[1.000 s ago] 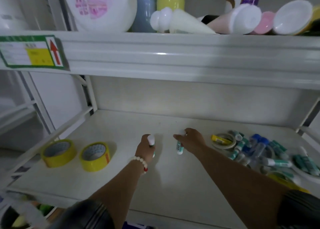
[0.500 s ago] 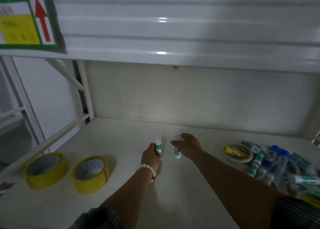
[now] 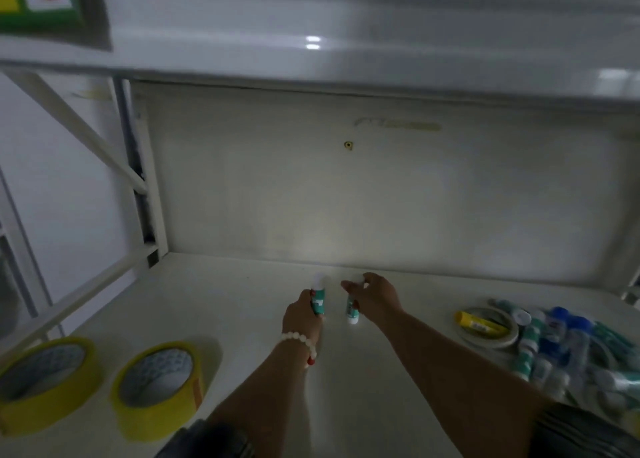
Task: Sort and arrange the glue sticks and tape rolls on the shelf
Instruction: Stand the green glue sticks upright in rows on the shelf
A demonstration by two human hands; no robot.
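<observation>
Fingers of the left hand [image 3: 303, 313]: they were curled round the lower body of a green and white glue stick [image 3: 318, 296], and its white cap stood up above the hand.
Fingers of the right hand [image 3: 375, 300]: they pinched a second glue stick [image 3: 351, 310] at its cap from above, and its body hung down about upright.
The two sticks: they were just beside each other with a narrow gap between them, over the middle of the shelf [image 3: 242, 301], not far from the back panel [image 3: 346, 197]. I cannot tell if their lower ends touched the shelf.
Left wrist: it wore a bracelet [image 3: 299, 339] of white beads with one red bead.
Right side of the shelf: a loose pile of glue sticks [image 3: 561, 350], green and blue ones, lay on their sides. At the left edge of the pile a flat white tape roll [image 3: 485, 342] lay with a yellow stick [image 3: 479, 323] across it.
Left side of the shelf: two yellow tape rolls [image 3: 34, 412] [image 3: 152, 419] lay flat side by side, well apart from the hands.
Above: the front of the upper shelf [image 3: 346, 24] carried a label [image 3: 38, 3] with a green border at the left corner.
</observation>
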